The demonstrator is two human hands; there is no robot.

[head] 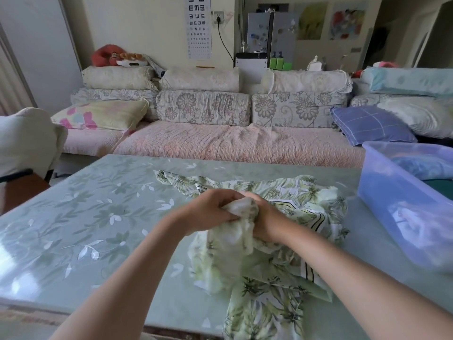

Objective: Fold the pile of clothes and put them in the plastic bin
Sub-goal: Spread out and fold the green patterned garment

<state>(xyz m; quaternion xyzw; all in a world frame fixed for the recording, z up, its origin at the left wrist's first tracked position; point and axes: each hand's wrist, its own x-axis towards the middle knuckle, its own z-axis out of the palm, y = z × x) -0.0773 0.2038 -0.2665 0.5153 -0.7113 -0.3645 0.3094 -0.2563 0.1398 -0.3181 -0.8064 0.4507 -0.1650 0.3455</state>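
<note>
1. The garment (313, 192), a light cloth printed with green leaves, lies crumpled on the surface (98, 217). Part of it spreads beyond the fingers and to their right. The rest trails toward the person and over the near edge.
2. The left hand (208, 212) and right hand (267, 217) meet over the middle of the garment, almost touching. The fingers (230, 196) of both are curled tightly round one bunched wad of the cloth, which stands up above the rest of the fabric.
3. To the right of the fingers, near the garment's right edge, sits the plastic bin (392, 212), translucent and bluish. Inside it lie a blue cloth (426, 165) and something dark green, too hidden to name.
4. The surface is pale green and glossy, with a leaf pattern running out to the left of the fingers.
5. Beyond the fingers, past the far edge of the surface, stands a sofa (232, 143) with floral cushions. A blue checked pillow (370, 123) rests toward its right end.
</note>
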